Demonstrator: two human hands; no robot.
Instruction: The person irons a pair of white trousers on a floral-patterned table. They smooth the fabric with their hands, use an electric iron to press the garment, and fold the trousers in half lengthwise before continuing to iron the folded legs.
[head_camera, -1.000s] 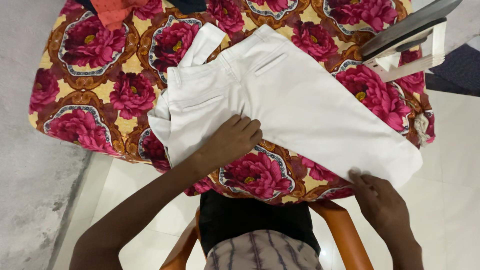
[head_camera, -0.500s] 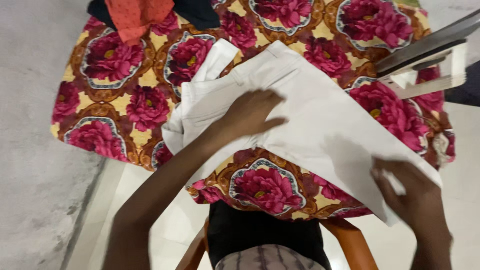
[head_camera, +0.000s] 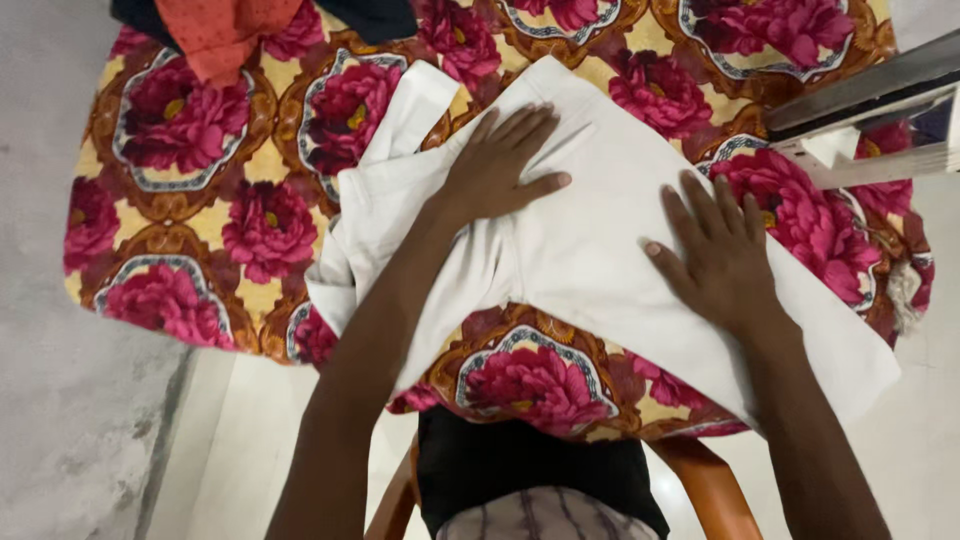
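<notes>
Evidently both hands lay flat, fingers spread and gripping nothing: the left hand (head_camera: 497, 165) near the waistband of the folded white cotton trousers (head_camera: 590, 240), the right hand (head_camera: 715, 250) on the leg, across the floral-covered desk (head_camera: 180, 220)'s near edge. Smoothing outward with even pressure probably suited best.

Both arms are bare right down to the hands, no sleeves, no rings or watch showing, and at the bottom edge there's a black garment (head_camera: 520, 470) above striped grey-brown cloth (head_camera: 545, 518)
</notes>
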